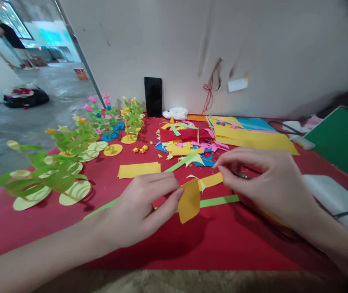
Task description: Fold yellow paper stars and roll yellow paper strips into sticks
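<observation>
My left hand (145, 205) pinches a small orange-yellow piece of paper (189, 201) between thumb and fingers, just above the red table cover (192, 240). My right hand (268, 181) hovers to its right with fingers curled and closed around scissors (241, 175), of which only a bit of metal shows under the fingers. A green paper strip (219, 201) lies flat beneath the held piece. A yellow strip (212, 180) lies between the two hands.
Green paper plants on pale round bases (48, 175) line the left side. A yellow rectangle (139, 169), a heap of coloured scraps (186, 142), stacked coloured sheets (250, 134), a black phone (153, 97) against the wall, a green board (345, 142) at right. A person stands far back left.
</observation>
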`<action>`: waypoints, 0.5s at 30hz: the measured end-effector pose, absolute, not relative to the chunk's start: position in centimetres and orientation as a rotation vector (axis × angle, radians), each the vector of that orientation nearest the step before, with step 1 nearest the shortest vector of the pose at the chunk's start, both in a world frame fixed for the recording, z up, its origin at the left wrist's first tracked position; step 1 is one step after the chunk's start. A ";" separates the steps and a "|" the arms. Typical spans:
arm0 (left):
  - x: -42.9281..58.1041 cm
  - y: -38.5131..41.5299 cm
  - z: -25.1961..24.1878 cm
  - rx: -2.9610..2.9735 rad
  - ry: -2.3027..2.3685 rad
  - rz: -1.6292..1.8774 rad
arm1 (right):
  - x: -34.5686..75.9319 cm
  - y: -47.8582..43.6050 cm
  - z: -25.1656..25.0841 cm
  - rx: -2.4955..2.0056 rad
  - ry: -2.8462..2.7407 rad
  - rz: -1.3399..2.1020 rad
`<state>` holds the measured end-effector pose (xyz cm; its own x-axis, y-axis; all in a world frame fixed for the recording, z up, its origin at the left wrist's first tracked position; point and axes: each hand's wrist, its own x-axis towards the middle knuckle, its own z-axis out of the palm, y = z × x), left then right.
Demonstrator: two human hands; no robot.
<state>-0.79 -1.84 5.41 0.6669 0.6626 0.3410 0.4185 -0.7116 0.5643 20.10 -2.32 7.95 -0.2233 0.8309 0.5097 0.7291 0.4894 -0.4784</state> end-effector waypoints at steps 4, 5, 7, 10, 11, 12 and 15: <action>-0.5 -1.7 5.4 2.454 0.778 0.583 | 20.0 -2.4 8.2 -1.209 -2.177 0.564; -0.4 -1.7 5.3 2.467 0.747 0.539 | 19.8 -2.6 8.1 -1.162 -2.223 0.680; -0.2 -1.9 5.2 2.460 0.725 0.507 | 19.3 -2.9 7.9 -1.110 -2.255 0.837; -0.1 -2.3 5.0 2.363 0.755 0.512 | 19.0 -3.2 7.7 -1.171 -2.172 0.934; 0.0 -2.5 4.8 2.332 0.777 0.513 | 19.0 -3.2 7.7 -1.198 -2.144 0.956; 0.1 -2.6 4.6 2.319 0.799 0.508 | 19.0 -3.1 7.7 -1.224 -2.128 0.974; 0.4 -2.6 4.0 2.278 0.878 0.542 | 19.2 -3.0 7.5 -1.283 -2.170 0.963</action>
